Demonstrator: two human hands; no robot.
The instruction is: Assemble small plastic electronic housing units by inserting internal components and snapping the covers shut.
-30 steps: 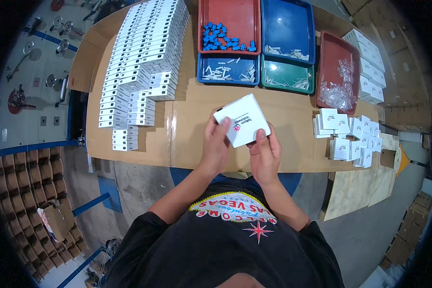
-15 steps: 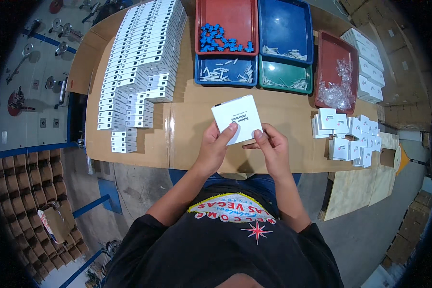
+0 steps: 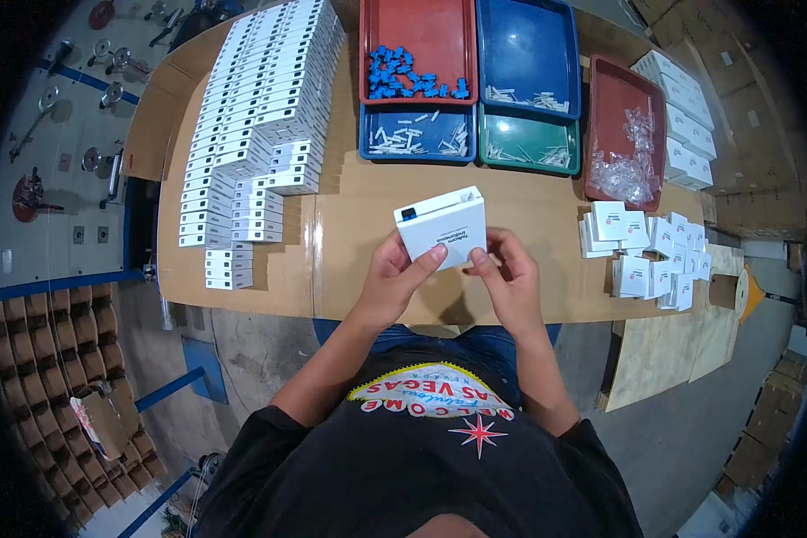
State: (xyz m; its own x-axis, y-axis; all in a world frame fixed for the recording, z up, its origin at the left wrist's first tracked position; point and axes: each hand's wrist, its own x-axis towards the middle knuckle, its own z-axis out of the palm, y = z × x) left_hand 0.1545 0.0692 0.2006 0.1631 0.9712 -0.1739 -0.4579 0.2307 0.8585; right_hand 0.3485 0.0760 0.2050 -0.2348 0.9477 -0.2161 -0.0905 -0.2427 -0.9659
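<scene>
A flat white square plastic box (image 3: 443,228) with small dark print is held up above the cardboard-covered table, close to its near edge. One long edge faces up and shows a blue piece (image 3: 409,214) at its left end and an opening at its right end. My left hand (image 3: 396,273) grips the lower left corner, thumb on the printed face. My right hand (image 3: 513,273) closes on the lower right corner, its thumb also on that face. The fingers behind the box are partly hidden.
Tall stacks of white boxes (image 3: 269,99) stand at the left. Along the back lie a red tray (image 3: 421,22) of blue pieces, blue trays (image 3: 524,45) and a green tray (image 3: 529,161) of small white parts, and a red tray (image 3: 600,108) of clear bags. More white boxes (image 3: 632,273) are at the right.
The white box has been tilted in my hands, so its upper edge with the blue piece and the opening now shows. Both hands keep hold of it in nearly the same place.
</scene>
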